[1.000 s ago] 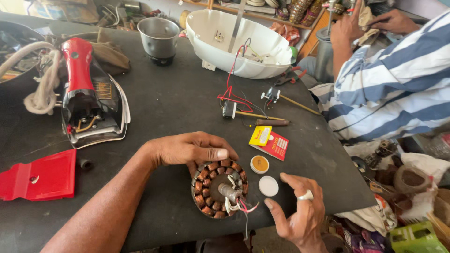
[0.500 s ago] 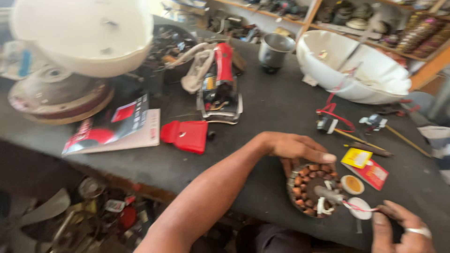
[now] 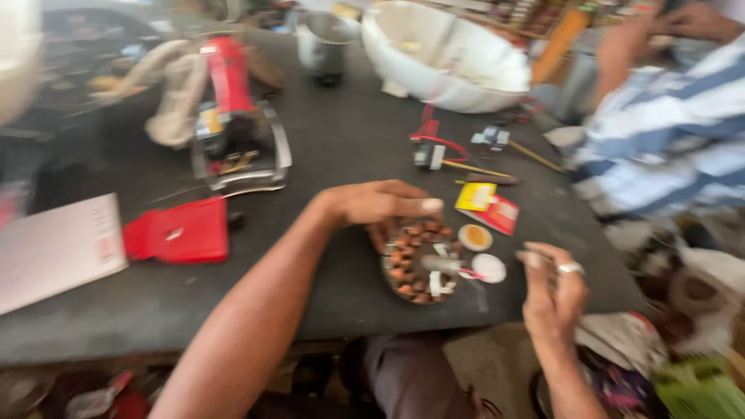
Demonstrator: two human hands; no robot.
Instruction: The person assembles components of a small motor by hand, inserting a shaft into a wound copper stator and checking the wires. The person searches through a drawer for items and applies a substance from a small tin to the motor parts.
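the left hand (image 3: 380, 206) rests curled on the rim of the round copper-wound stator (image 3: 419, 264) near the dark table's (image 3: 341, 147) front edge, a stiff, likely heavy part best gripped by its rim, while the right hand (image 3: 552, 291) seems pinched on something too blurred to tell.

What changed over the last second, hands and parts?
Mostly the view: it swung left, then back. The right hand has lifted off the table edge and hangs beside the small white lid, fingers curled; blur hides any grip. The left hand stayed on the round copper-wound stator. Red cover, dismantled iron and white bowl-shaped housing kept their places.
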